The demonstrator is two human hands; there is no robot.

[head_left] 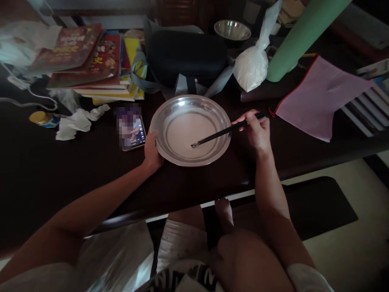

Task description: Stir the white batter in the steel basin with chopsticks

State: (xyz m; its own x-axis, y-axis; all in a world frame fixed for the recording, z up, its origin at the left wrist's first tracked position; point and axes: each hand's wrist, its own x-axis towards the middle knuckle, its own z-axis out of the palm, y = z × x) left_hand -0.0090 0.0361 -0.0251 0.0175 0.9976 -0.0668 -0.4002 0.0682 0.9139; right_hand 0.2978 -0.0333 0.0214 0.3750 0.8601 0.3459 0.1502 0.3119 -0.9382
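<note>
A wide steel basin (225,151) sits near the front of the dark table, with a pale, whitish layer (185,132) covering its bottom. My left hand (152,152) grips the basin's left rim, thumb over the edge and fingers underneath. In my right hand (257,129) are black chopsticks (223,131), pinched near their upper end. They slant down to the left across the basin's right rim, and their tips are over the pale layer. Whether the tips touch it I cannot tell. Left of the basin lies a lit phone (136,132), close to my left hand.
Behind the basin stands a black case (187,56) with grey straps. A knotted bag of white powder (252,71), a green tube (304,40) and a pink cloth pouch (319,97) are on the right. Books (91,61), crumpled tissues (74,121) and a yellow-lidded jar (44,119) lie left.
</note>
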